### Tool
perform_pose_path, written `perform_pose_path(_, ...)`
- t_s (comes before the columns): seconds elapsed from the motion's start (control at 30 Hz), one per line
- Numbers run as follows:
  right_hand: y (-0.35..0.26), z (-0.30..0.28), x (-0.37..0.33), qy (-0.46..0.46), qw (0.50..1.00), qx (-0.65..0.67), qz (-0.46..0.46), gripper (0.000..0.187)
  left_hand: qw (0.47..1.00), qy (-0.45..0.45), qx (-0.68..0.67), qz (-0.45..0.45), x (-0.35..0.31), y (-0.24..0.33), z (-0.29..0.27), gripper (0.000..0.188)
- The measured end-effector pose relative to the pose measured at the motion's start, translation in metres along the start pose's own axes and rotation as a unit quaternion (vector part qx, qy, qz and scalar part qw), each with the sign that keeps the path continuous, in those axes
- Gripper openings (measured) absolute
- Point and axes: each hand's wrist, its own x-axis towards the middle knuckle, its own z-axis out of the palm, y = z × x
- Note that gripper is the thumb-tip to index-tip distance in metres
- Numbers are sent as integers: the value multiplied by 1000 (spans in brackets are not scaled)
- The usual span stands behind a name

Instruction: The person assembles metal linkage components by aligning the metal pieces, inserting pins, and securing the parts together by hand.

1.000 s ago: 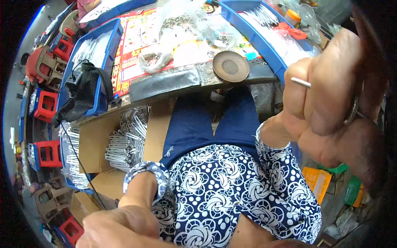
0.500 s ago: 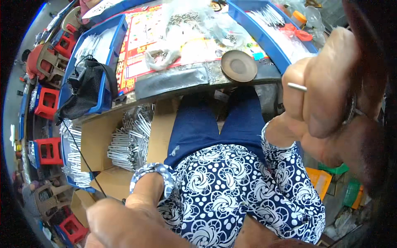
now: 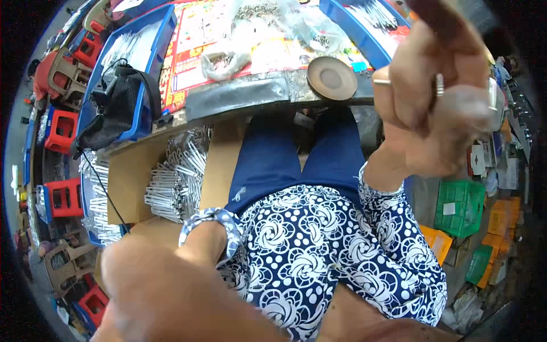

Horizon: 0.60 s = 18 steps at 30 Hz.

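Raised at the right, close to the camera, my right hand has its fingers curled closed. The end of a thin silvery-white rod pokes out between them. A small ribbed metal bit shows between the fingers; whether it belongs to the rod I cannot tell. Low at the left, my left hand is near the camera and blurred, with its fingers not distinguishable. Beyond my lap, a round brown dish sits at the table's near edge, beside a dark flat strip.
Plastic bags of small metal parts lie on the red-and-white table covering. Blue trays with white rods flank them. A black mesh pouch hangs over the left tray. Below stands a cardboard box of metal rods; green crates are right.
My right hand has moved up and slightly left, with the rod end still between its fingers. My left hand has shifted a little up and left. More floor shows at the right.
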Motion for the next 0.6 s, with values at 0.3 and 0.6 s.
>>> perform_pose_path(0.3,86,-36,-42,17,984,4,178,31,1000,3,9,-7,2,-10,4,19)
perform_pose_path(0.6,146,-13,-79,-154,923,1,353,26,999,-13,31,-29,18,-27,23,20)
